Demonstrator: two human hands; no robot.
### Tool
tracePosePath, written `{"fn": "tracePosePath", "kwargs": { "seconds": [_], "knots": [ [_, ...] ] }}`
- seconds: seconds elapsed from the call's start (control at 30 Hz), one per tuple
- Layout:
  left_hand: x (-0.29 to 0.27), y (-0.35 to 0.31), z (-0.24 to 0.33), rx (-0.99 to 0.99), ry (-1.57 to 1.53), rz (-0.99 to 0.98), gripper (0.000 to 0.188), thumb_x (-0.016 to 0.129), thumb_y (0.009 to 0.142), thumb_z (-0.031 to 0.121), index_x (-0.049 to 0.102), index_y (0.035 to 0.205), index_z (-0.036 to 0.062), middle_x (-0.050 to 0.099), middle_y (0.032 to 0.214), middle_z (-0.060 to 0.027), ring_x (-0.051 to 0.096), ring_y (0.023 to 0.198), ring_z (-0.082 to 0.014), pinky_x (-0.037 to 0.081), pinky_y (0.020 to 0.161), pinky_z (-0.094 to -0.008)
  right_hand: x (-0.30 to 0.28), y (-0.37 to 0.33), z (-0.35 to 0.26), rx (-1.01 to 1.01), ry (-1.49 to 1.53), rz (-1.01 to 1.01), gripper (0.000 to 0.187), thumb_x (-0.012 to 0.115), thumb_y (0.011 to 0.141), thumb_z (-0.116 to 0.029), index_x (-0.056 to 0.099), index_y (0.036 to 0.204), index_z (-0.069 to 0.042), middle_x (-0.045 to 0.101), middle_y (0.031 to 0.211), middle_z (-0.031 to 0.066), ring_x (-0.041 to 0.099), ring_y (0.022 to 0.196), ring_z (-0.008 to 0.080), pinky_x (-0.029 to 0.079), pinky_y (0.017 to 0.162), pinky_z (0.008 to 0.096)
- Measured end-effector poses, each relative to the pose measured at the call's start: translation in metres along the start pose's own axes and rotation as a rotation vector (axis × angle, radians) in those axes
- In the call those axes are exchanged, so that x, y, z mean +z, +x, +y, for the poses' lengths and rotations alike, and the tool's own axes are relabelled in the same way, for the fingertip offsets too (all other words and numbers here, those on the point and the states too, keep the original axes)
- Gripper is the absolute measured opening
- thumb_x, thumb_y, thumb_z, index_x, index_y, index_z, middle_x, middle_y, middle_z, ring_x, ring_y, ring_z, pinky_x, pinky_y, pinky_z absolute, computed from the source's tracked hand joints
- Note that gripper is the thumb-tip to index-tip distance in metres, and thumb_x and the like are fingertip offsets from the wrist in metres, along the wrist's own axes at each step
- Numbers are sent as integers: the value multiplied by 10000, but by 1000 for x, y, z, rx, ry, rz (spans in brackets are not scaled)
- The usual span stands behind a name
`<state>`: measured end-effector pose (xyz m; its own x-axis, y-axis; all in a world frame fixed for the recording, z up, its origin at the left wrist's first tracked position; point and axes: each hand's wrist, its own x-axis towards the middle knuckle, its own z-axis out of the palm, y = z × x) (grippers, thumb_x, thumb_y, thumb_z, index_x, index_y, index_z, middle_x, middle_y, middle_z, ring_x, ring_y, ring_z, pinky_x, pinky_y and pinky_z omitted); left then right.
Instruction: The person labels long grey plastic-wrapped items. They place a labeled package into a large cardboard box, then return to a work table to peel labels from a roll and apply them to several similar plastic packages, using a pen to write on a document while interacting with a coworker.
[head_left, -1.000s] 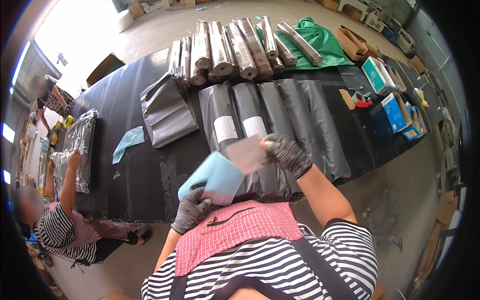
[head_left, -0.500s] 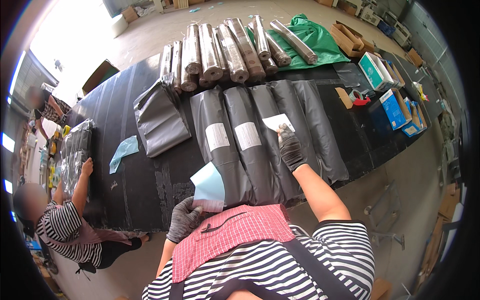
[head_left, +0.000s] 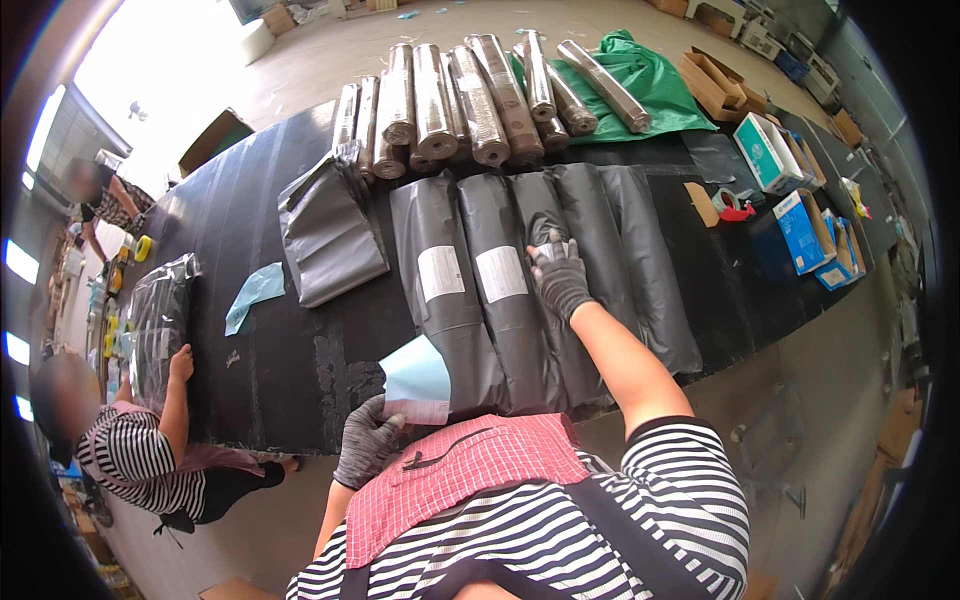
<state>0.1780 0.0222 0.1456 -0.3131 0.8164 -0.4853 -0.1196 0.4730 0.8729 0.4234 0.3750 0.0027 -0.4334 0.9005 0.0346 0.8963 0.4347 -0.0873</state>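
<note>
Several long rolls in grey plastic mailing bags lie side by side in front of me. White labels are stuck on the leftmost bag (head_left: 470, 360) and the second bag (head_left: 484, 215). My right hand (head_left: 560, 278), in a dark grey knit glove, rests on the third bag (head_left: 540, 205) with its fingers spread. Beneath them a bit of white shows; the rest of that label is hidden. My left hand (head_left: 368, 440), gloved too, is closed on the lower edge of a light blue backing sheet (head_left: 418, 372), held over the near end of the leftmost bag.
Several shiny film-wrapped rolls (head_left: 435, 105) lie at the table's far side, beside green sheeting (head_left: 640, 85). Folded grey bags (head_left: 332, 240) and a blue scrap (head_left: 255, 293) lie left. Right are a tape dispenser (head_left: 733, 208) and small boxes (head_left: 803, 230). Another person (head_left: 135, 440) handles wrapped goods at left.
My right hand has brought the white label down onto the third bag and now lies over it with the fingers spread. My left hand keeps hold of the blue backing sheet.
</note>
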Motion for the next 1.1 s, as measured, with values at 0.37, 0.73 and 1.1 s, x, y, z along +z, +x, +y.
{"fn": "tracePosePath", "kwargs": {
  "seconds": [0.37, 0.73, 1.1],
  "knots": [
    [11, -22, 18, 66, -342, 15, 488, 786, 843, 254, 602, 1199, -25, 681, 1029, -90, 679, 867, -178, 570, 772, -296, -30, -89, -10, -90, 45, -184, 470, 623, 890, -394, 614, 1329, -228, 364, 1556, 167, 355, 1396, 420, 357, 1078, 609],
    [24, -27, 25, -40, -392, -353, 443, 716, 922, 184, 547, 1279, -17, 702, 1040, -129, 701, 924, -178, 578, 823, -290, -159, -153, -149, 35, 1861, -504, 246, 637, 962, -253, 707, 1042, -31, 692, 911, 33, 632, 788, 94, 523, 714, 257],
    [12, -29, 6, -32, -343, -254, 250, 647, 949, 85, 610, 1181, -3, 693, 985, -78, 688, 880, -139, 590, 771, -285, -140, -138, -130, -203, 1301, 221, 176, 685, 907, -166, 681, 1038, -49, 655, 916, 106, 621, 822, 234, 496, 762, 350]
  ]
}}
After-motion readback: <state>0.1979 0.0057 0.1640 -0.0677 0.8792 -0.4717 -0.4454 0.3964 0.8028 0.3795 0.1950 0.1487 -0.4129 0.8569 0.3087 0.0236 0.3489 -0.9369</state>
